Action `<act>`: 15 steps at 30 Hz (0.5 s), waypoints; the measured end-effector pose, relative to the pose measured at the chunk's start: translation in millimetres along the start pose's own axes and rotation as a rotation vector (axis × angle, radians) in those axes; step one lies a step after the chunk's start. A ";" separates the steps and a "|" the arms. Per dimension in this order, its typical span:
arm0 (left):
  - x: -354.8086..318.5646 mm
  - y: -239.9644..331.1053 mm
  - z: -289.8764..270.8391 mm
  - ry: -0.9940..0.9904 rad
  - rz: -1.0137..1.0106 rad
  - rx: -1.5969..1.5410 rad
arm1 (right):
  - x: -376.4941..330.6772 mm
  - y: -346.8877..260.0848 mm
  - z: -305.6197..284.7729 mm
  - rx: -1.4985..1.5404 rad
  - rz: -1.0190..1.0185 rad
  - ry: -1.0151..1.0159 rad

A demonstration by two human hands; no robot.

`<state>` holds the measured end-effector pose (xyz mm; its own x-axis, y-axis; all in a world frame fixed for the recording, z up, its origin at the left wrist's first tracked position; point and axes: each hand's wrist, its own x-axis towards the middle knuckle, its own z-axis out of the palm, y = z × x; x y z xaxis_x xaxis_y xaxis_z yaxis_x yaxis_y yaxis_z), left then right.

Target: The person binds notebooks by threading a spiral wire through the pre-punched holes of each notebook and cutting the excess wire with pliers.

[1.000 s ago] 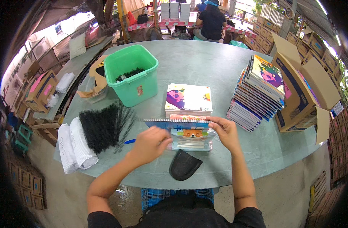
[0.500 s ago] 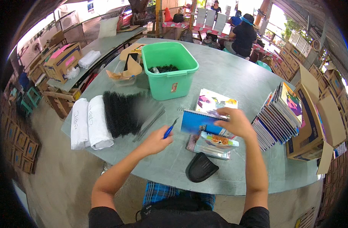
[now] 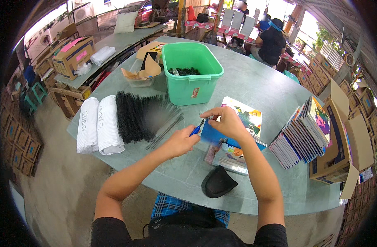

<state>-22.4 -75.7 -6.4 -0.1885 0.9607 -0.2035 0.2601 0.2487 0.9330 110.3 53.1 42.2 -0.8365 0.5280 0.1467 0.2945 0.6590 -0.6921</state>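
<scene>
Head-worn fisheye, facing down, above hands (image 3: 181, 143)

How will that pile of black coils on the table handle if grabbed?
The black coils will probably flex and spring rather than stay rigid, being thin, open spirals. They look light for their bulk, since most of each is open space. They may snag on one another, as many lie packed close, fanning out toward the left hand.

Toward four o'clock from the view's middle, the blue notebook (image 3: 211, 133) is blurred and partly hidden behind the right hand (image 3: 228, 123); toward nine, the black coils (image 3: 130, 117) partly blur; at six, the lower edge cuts the black shirt (image 3: 192, 237).
</scene>
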 end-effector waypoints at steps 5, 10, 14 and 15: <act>7.9 -16.1 -0.9 0.194 0.278 0.471 | -2.8 10.4 9.3 0.048 -0.076 -0.006; -1.4 -15.1 -6.1 -0.058 0.065 -0.037 | -4.3 9.4 12.7 -0.212 -0.042 0.178; -5.0 0.4 -10.5 -0.459 -0.354 -0.928 | -1.4 13.7 18.1 -0.190 -0.063 0.208; -5.6 6.9 -11.2 -0.376 -0.269 -0.574 | -2.6 16.0 19.4 -0.213 -0.073 0.230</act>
<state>-30.2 -80.8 4.4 0.1887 0.8783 -0.4393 -0.3055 0.4776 0.8238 108.2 51.8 17.0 -0.7400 0.5660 0.3633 0.3476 0.7843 -0.5139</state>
